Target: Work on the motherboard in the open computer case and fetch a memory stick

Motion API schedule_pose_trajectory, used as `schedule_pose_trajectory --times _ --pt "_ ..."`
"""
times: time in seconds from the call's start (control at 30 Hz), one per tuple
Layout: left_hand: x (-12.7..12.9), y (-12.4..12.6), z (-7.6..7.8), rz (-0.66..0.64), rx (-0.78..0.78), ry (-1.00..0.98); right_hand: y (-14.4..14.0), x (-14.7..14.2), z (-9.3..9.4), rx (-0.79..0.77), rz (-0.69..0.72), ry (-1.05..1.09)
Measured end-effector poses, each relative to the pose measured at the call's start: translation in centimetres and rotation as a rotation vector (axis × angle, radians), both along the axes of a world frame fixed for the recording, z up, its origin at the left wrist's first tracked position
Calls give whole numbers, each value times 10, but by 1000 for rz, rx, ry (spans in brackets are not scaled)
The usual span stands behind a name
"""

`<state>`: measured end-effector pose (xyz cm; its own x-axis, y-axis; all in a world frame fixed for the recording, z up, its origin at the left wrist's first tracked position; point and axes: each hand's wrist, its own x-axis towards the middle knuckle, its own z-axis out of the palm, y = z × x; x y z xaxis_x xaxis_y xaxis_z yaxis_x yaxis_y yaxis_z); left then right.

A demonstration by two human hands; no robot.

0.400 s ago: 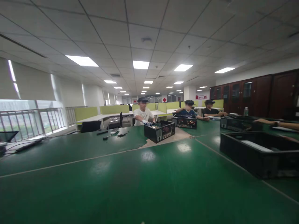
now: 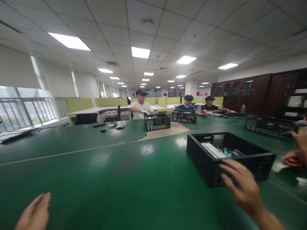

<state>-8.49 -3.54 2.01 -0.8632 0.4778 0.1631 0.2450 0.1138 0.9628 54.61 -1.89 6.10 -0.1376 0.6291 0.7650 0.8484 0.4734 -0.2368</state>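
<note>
My right hand (image 2: 246, 188) is open, fingers spread, at the near wall of a black computer case (image 2: 201, 166). Its fingertips overlap the case's top rim; whether they press on it I cannot tell. The case lies open side up on the green table (image 2: 115, 179). Inside it I can make out a white panel (image 2: 213, 150) and light blue parts (image 2: 225, 152). Low on the left is my left hand (image 2: 35, 212), apart from everything, its fingers stretched out with nothing in them.
Across the table several people work at a black case (image 2: 157, 123) and another open case (image 2: 184, 117). At the right edge, another person's hand (image 2: 292, 158) holds something orange beside a further case (image 2: 268, 126). Small dark items (image 2: 121, 126) lie on the table's far left.
Both my hands have come into view from below. The near computer case now sits further left and shows more of its inside. The camera view has tilted and shifted slightly.
</note>
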Motion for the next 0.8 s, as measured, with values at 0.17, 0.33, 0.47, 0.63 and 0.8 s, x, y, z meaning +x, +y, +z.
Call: schedule_pose_trajectory --times 0.17,0.33,0.47,0.63,0.8 --pt "50 -15 40 -78 111 -207 116 80 -4 -292 -497 -171" --pt "73 -4 47 -223 106 -105 117 86 -18 -268 -530 -163" --pt "108 14 73 -342 51 23 92 53 -14 -197 -482 -173" --pt "176 39 147 -598 75 329 31 -38 -19 -86 -297 -213" --pt "269 72 189 -1102 -12 829 -43 -147 4 -344 272 -272"
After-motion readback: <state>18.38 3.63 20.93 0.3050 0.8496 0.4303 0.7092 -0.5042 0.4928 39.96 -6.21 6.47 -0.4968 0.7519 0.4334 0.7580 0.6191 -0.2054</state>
